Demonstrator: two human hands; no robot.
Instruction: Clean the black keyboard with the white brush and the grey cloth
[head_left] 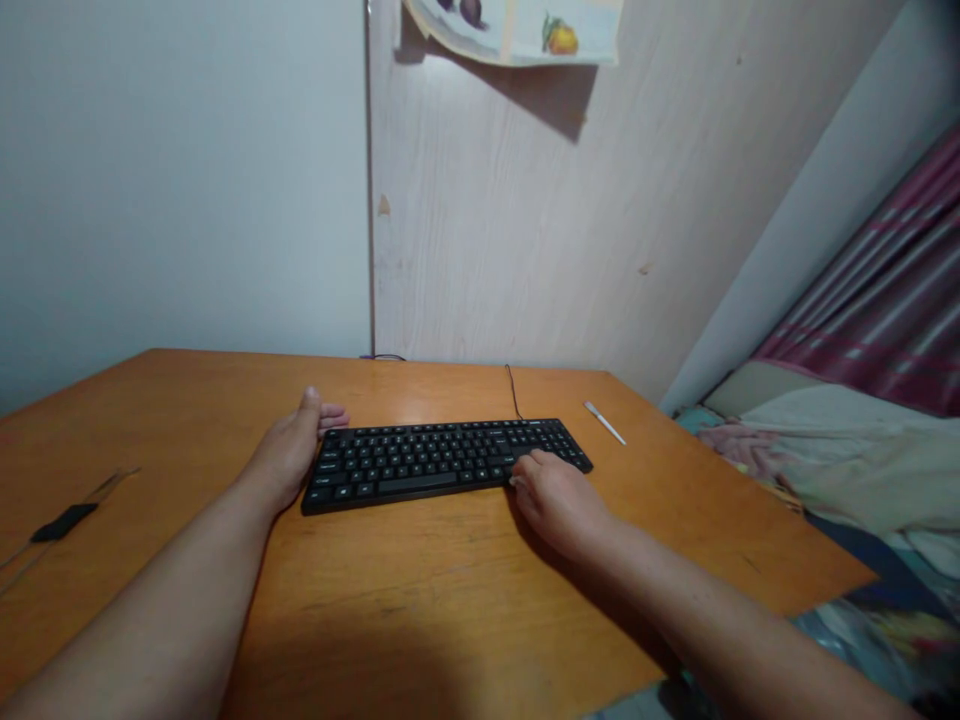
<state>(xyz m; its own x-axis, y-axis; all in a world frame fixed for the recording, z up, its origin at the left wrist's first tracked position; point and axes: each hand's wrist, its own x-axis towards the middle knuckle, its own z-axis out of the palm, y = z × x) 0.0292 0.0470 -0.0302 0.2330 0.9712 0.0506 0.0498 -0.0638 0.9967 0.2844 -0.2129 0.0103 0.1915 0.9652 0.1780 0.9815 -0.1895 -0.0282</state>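
A black keyboard [420, 462] lies on the orange-brown wooden table [420, 620], slightly slanted. My left hand [294, 445] rests against its left end, thumb up and fingers stretched out behind the corner. Over the lower right part of the keyboard is my right hand [551, 492], its fingers curled together near the front edge. Whether those fingers pinch anything small is hidden. A thin black cable [513, 390] runs from the back of the keyboard to the rear table edge.
A white slim stick [604, 423] lies right of the keyboard. At the far left is a black object with thin cords [66, 522]. A wall [480, 220] with a hanging picture [525, 30] stands behind. Bedding [832, 440] and a pink curtain [885, 290] are at right.
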